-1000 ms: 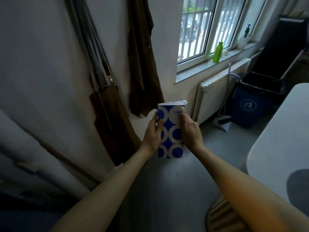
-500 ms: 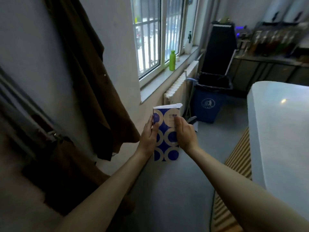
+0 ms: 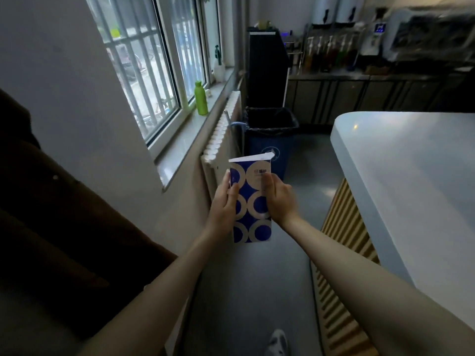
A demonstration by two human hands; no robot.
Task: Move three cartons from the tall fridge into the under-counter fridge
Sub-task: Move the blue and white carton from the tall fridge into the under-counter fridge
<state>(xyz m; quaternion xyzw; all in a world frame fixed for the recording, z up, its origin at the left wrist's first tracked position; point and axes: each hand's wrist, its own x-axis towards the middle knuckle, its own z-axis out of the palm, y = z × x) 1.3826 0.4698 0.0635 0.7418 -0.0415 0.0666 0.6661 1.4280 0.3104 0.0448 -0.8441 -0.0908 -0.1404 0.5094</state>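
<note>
- Carton (image 3: 253, 201): tall, upright, blue with beige rings and blue centres, white folded top; held in mid-air above the grey floor (image 3: 257, 278), centre of view.
- Left hand (image 3: 226, 201): fingers curled round the carton's left edge.
- Right hand (image 3: 280, 199): grips its right side, thumb on the front.

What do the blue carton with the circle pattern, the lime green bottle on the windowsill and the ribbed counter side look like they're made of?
The blue carton with tan circles looks like matte printed paperboard, with a folded white top edge. The lime green bottle has an even, dull sheen, so plastic or coated metal; unclear which. The ribbed yellowish counter side looks like fluted wood slats, possibly laminate.
</note>
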